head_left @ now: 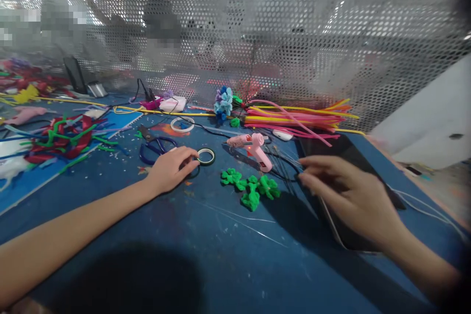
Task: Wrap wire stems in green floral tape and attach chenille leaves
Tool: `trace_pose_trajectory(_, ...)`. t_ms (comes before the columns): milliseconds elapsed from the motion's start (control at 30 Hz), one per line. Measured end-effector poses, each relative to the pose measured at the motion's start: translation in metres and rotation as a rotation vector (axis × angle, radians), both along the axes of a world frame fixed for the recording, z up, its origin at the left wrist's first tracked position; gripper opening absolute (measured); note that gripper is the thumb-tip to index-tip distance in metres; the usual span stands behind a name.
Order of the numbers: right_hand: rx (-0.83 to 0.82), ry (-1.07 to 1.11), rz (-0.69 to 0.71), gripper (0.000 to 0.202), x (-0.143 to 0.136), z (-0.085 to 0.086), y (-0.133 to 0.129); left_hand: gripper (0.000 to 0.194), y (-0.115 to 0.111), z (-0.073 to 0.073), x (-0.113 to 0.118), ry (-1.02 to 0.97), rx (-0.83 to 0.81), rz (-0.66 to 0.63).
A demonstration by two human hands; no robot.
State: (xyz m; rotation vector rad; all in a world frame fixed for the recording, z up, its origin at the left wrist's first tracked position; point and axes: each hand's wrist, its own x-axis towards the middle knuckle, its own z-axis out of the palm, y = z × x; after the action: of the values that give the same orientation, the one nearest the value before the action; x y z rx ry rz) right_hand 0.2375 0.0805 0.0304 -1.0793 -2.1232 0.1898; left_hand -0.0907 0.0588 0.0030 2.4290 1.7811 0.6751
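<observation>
While the left hand lies flat on the blue table with its fingertips touching a small roll of dark tape, not closed around it, the right hand hovers over a dark flat tablet with loosely spread fingers near thin black wires; whether those fingers pinch a wire I cannot tell, since the hand is blurred. To pick the roll up well, it seems best to hook a fingertip through its hole and pinch the rim between thumb and forefinger, because a flat roll slides away under a push. Blue-handled scissors lie just beside the left hand (their blades point away, so the wrist is clear of them). A pink glue gun lies between the hands, its red light apparently lit, so the nozzle is probably hot and worth avoiding. Green fuzzy leaf shapes lie near it, and a bundle of pink and yellow pipe cleaners lies behind. No brand, label or writing is legible anywhere.
</observation>
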Motion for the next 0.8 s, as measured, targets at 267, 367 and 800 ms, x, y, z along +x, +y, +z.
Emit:
trace_pose_trajectory(267,-0.361,-0.706,0.289,0.015,-0.016,-0.008,-0.033,0.024,-0.003,0.0,0.003,0.113,-0.041,0.009)
trace_pose_trajectory(367,-0.359,-0.812,0.261,0.02,-0.005,-0.006,-0.035,0.014,-0.001,0.002,0.002,0.076,-0.041,0.048)
trace_pose_trajectory(800,-0.085,-0.951,0.211,0.027,-0.127,0.041,0.002,0.026,-0.012,-0.005,-0.002,0.158,-0.06,0.008)
